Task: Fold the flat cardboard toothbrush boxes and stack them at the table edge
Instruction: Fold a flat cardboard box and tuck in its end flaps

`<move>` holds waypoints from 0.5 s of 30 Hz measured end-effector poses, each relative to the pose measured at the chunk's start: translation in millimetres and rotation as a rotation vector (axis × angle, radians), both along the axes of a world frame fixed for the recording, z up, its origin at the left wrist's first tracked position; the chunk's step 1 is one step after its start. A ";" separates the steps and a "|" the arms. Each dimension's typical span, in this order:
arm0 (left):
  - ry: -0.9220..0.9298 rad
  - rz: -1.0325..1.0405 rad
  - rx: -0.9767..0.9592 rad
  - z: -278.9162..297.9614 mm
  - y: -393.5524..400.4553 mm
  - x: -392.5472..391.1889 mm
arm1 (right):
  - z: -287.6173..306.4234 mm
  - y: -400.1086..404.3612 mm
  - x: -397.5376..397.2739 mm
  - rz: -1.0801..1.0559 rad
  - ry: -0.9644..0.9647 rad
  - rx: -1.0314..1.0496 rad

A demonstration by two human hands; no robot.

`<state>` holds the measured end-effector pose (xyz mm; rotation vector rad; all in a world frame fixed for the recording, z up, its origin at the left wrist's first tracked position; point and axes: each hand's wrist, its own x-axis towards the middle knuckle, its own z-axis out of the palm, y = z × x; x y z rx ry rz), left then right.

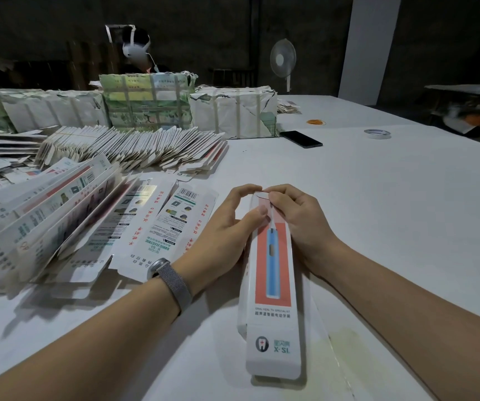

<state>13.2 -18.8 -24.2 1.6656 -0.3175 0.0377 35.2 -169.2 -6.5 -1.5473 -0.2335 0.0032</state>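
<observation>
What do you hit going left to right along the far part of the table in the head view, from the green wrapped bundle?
Green wrapped bundle → white wrapped bundle → black phone → orange rubber bands → tape roll.

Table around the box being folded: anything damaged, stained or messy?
Yes. A yellowish stain marks the table cover right of the box. The wrapped bundles at the back have torn paper, and the flat boxes on the left lie askew.
</observation>
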 end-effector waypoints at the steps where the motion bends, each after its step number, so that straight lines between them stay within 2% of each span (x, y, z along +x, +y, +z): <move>1: -0.004 -0.002 -0.002 -0.5 -0.1 0.4 | -0.2 -0.3 0.5 -0.007 0.001 -0.005; 6: -0.012 -0.014 -0.003 -2.8 0.9 1.8 | 1.0 -3.6 2.5 -0.008 0.031 0.038; 15: -0.028 -0.022 0.060 -1.5 2.1 0.0 | -0.6 -4.8 5.3 -0.049 0.003 -0.024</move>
